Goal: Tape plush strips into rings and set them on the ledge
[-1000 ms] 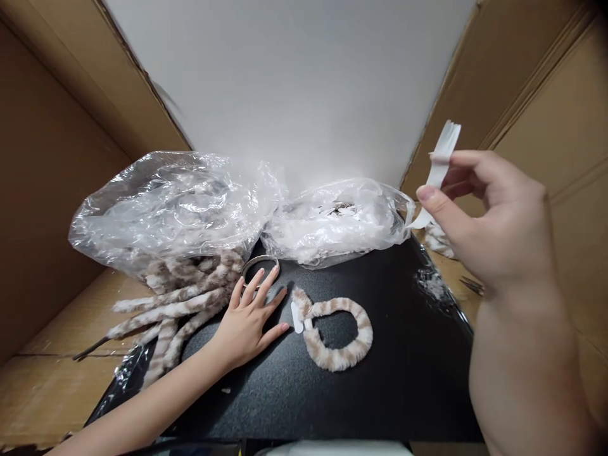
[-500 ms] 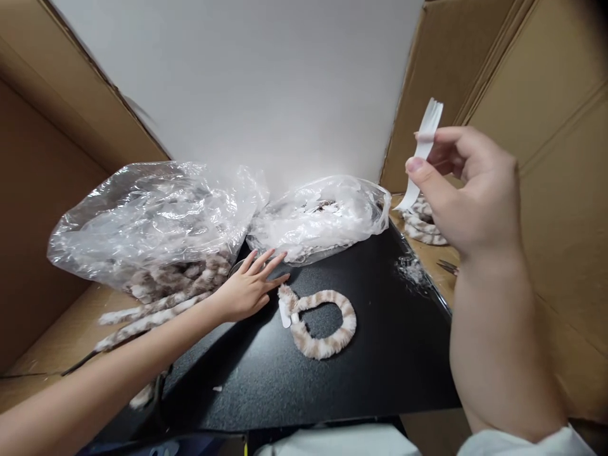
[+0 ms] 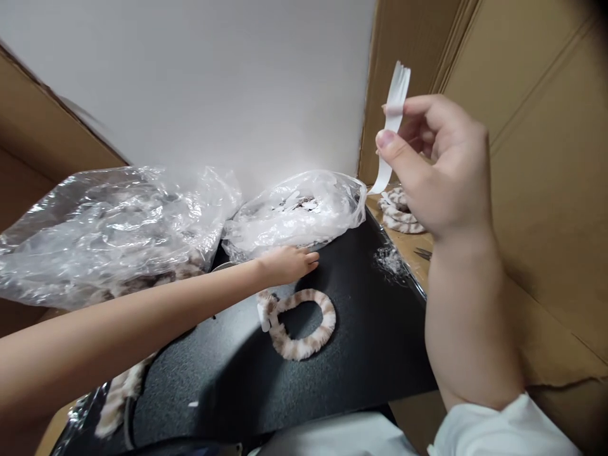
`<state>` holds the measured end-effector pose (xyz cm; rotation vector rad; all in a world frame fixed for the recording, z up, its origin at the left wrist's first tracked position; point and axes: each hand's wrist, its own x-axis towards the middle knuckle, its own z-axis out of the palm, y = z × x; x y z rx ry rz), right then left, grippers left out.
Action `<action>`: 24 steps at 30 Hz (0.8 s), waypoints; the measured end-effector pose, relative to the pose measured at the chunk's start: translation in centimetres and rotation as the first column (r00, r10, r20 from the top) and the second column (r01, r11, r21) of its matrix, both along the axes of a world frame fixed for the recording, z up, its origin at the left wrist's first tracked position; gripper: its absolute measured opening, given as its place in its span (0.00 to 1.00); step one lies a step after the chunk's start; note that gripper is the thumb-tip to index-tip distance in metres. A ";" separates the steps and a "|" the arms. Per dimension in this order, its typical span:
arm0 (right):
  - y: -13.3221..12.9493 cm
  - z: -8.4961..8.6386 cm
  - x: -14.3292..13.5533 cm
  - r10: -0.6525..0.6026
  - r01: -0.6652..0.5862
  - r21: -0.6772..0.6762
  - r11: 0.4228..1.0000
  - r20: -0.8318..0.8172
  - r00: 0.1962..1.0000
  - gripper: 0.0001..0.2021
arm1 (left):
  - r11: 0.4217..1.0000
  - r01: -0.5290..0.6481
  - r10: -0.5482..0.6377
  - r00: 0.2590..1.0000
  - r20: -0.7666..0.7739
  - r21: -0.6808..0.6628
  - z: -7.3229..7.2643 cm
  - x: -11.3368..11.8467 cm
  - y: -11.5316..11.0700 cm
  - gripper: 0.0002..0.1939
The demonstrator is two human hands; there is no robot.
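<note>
Raised at the right, my right hand [image 3: 441, 164] pinches a bundle of thin white strips [image 3: 395, 104] between thumb and fingers. The strips stick up above the fingers, and one end curls below. Over the dark tabletop, my left hand [image 3: 287, 263] reaches in front of a clear bag with white pieces [image 3: 294, 212]. Its fingers are loosely bent, partly hidden, with nothing seen in them. Just below it lies a fluffy brown-and-white loop [image 3: 327, 316], joined at its left end, where a small white tag [image 3: 263, 316] shows.
A large clear plastic bag [image 3: 118, 221] of fluffy pieces stands at the left. Fluffy rings [image 3: 401, 212] are stacked at the right, near metal tool tips [image 3: 422, 253]. White fluff [image 3: 392, 263] lies by the black table's [image 3: 370, 361] right edge. Cardboard walls [image 3: 536, 190] flank the space.
My left hand has moved right and slightly up, from spread beside the loop to in front of the smaller bag. My right hand still holds the strips. The view has shifted right.
</note>
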<state>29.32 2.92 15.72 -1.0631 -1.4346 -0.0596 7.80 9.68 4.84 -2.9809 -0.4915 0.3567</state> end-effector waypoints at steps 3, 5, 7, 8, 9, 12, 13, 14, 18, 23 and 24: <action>0.0 0.2 0.4 0.037 -0.036 0.031 0.999 -0.028 0.999 0.06 | 0.993 0.089 -0.086 0.996 0.039 -0.077 -0.6 4.8 0.6 0.20; 0.0 0.3 0.8 0.034 -0.030 0.076 0.997 -0.043 0.999 0.05 | 0.986 0.118 -0.106 0.989 0.101 -0.120 -1.1 7.6 0.6 0.19; 0.1 0.4 1.1 -0.011 0.019 0.119 0.993 -0.067 0.998 0.04 | 0.980 0.120 -0.090 0.979 0.183 -0.157 -1.4 9.6 0.6 0.14; 0.2 0.4 1.3 -0.043 0.053 0.133 0.990 -0.082 0.996 0.04 | 0.979 0.107 -0.066 0.972 0.227 -0.173 -1.5 10.2 0.5 0.12; 0.2 0.4 1.4 -0.073 0.087 0.144 0.986 -0.097 0.993 0.04 | 0.978 0.086 -0.033 0.962 0.271 -0.188 -1.5 10.7 0.5 0.11; 0.6 0.4 1.5 -0.119 0.137 0.150 0.979 -0.120 0.986 0.04 | 0.977 -0.009 0.090 0.923 0.375 -0.212 -0.9 11.3 0.3 0.16; 0.8 0.3 1.5 -0.119 0.136 0.146 0.980 -0.123 0.985 0.03 | 0.971 -0.046 0.142 0.901 0.410 -0.234 -0.6 11.2 0.1 0.20; 0.9 0.3 1.5 -0.109 0.126 0.140 0.982 -0.124 0.986 0.03 | 0.959 -0.076 0.196 0.876 0.441 -0.274 -0.1 11.0 -0.3 0.24; 1.1 0.0 1.5 -0.066 0.078 0.099 0.992 -0.118 0.991 0.05 | 0.851 -0.120 0.398 0.783 0.479 -0.511 3.3 7.2 -2.5 0.22; 0.9 -0.4 1.3 -0.096 0.100 0.050 0.994 -0.080 0.992 0.07 | 0.746 -0.614 0.662 0.728 0.181 -0.259 6.5 -3.3 -4.9 0.22; 1.0 -0.5 1.1 -0.090 0.093 0.040 0.995 -0.072 0.993 0.08 | 0.696 -0.677 0.713 0.690 0.121 -0.240 6.3 -5.5 -5.2 0.24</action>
